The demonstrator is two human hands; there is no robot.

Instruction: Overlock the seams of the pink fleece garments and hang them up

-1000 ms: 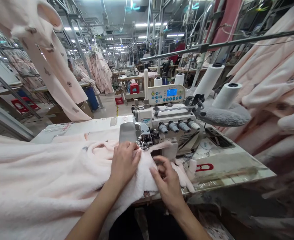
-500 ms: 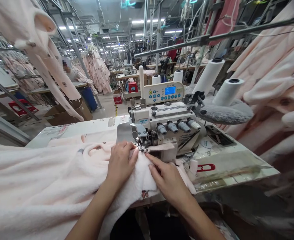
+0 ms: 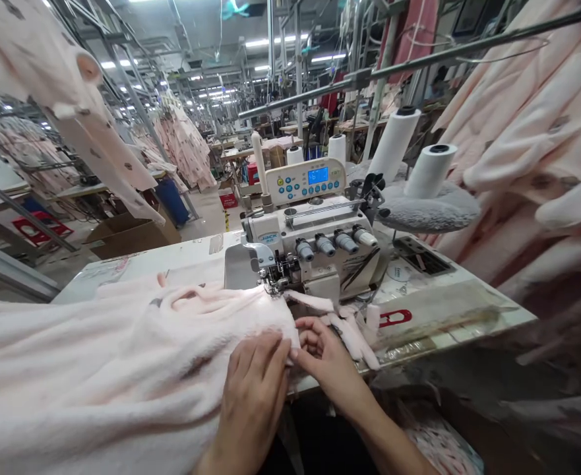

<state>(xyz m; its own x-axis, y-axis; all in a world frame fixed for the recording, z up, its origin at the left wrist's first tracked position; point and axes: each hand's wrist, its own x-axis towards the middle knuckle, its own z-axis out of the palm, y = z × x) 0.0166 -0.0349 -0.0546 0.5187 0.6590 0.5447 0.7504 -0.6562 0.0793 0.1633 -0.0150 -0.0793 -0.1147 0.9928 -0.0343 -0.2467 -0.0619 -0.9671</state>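
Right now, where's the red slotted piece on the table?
Head view, right of centre: red slotted piece on the tabletop, right of the pink scraps and the right hand.

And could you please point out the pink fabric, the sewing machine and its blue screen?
Pink fabric [image 3: 122,359]: head view, on its broad, folded surface.
Sewing machine [image 3: 320,219]: head view, on its white upper casing.
Blue screen [image 3: 318,175]: head view, on its lit face.

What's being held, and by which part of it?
Pale pink fabric, by its right edge: the right hand seems to pinch it; the left hand, on top, may also grip.
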